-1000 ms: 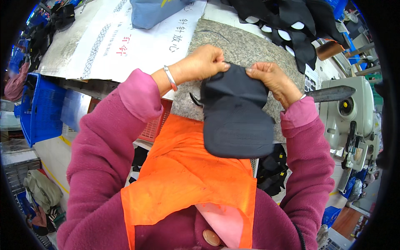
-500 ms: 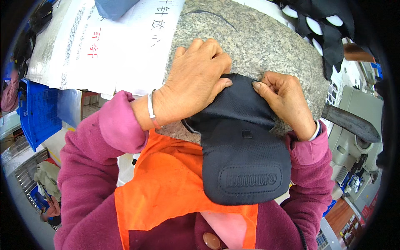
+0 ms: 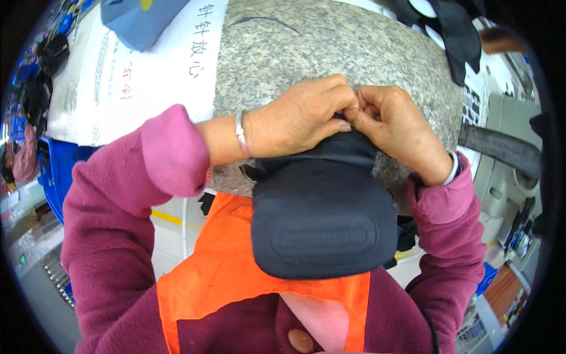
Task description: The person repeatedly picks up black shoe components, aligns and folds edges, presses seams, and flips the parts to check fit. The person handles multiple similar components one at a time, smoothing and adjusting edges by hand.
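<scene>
Both hands grip the far edge of a black sewn fabric piece (image 3: 324, 218) with a rounded flap, a stitched oval outline and an embossed mark. My left hand (image 3: 300, 115) has its fingers curled over that edge, thumb pressed on the fabric. Fingertips of my right hand (image 3: 395, 121) pinch the same edge right beside it, so the two hands nearly touch. The flap hangs toward me over the stone tabletop's near edge, in front of my orange apron (image 3: 224, 248). What lies between the fingertips is hidden.
A speckled stone tabletop (image 3: 283, 59) lies under the hands. White printed sheets (image 3: 159, 76) cover its left side, with a grey-blue fabric piece (image 3: 144, 23) on top. A dark flat bar (image 3: 501, 144) juts in at right near a sewing machine (image 3: 507, 183). Black cut-outs (image 3: 460, 47) lie at far right.
My hands have drawn together along the fabric's far edge. The flap has shifted left and its upper part has folded or tilted, now looking shorter. The head view has shifted slightly.
</scene>
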The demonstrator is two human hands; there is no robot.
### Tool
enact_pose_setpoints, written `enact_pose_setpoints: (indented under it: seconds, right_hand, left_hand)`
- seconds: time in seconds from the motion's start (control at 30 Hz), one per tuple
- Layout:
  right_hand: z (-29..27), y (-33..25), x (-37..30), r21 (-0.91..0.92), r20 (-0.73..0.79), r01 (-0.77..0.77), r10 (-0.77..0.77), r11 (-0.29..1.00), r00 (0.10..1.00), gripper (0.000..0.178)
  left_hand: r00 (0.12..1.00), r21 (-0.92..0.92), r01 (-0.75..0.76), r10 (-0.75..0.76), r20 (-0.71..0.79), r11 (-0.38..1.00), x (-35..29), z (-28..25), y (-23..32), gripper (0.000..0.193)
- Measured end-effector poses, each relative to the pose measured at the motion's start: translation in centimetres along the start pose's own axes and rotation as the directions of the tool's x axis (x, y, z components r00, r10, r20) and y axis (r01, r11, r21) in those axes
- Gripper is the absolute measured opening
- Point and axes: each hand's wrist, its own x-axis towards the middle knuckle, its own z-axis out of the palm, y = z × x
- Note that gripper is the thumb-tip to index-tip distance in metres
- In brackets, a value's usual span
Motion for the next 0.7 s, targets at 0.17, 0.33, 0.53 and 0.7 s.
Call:
enact_pose_setpoints:
  seconds: [0.17,0.33,0.53,0.7]
  right_hand:
    - [-1.1,0.2,-1.4,0.117,0.154,-0.175,0.156,0.978,0.976,0.006]
    - [-0.4,0.5,-2.5,0.242,0.06,-0.177,0.167,0.954,0.984,0.008]
    - [-1.3,0.5,-6.4,0.399,-0.12,-0.162,0.227,0.903,0.967,0.014]
    - [-0.2,0.2,-10.8,0.253,-0.227,0.102,-0.043,0.962,0.973,0.041]
  left_hand:
    - [0.992,0.136,-0.077,0.062,0.114,0.988,-0.6,0.2,-0.6,0.027]
    - [0.974,0.236,-0.136,0.086,0.21,0.962,-0.1,0.0,-0.1,0.028]
    - [0.918,0.385,-0.337,0.208,0.338,0.859,0.2,0.1,-1.0,0.039]
    - [0.867,0.465,-0.363,0.11,0.486,0.807,0.2,0.3,-1.8,0.06]
